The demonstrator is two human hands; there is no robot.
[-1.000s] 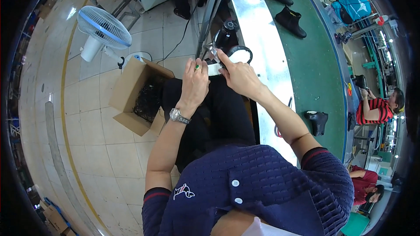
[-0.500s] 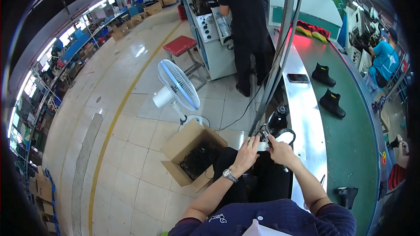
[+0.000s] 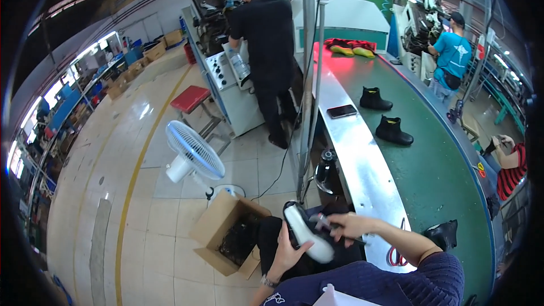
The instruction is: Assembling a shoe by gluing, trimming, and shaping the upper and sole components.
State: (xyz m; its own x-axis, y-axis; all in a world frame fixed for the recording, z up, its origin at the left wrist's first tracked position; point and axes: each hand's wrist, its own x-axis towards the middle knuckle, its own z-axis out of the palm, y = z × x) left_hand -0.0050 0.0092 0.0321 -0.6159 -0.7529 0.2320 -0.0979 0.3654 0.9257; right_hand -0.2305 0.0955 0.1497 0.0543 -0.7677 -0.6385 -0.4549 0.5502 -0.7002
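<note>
My left hand (image 3: 286, 252) holds a black shoe with a white sole (image 3: 307, 232), sole turned up, over my lap. My right hand (image 3: 347, 225) grips a small tool (image 3: 324, 224) whose tip rests against the sole's upper edge. Both forearms come in from the lower edge in dark blue sleeves, and a watch (image 3: 266, 280) sits on my left wrist.
An open cardboard box (image 3: 226, 232) with dark parts stands left of my knees, beside a floor fan (image 3: 192, 153). A green conveyor (image 3: 436, 170) with a steel edge carries black boots (image 3: 394, 130) and a phone (image 3: 341, 111). A person in black (image 3: 269, 39) works at a machine ahead; others sit at the right.
My head has tilted up, so more of the hall shows. The shoe has turned sole-up in my left hand, and my right hand has shifted to the right with the tool.
</note>
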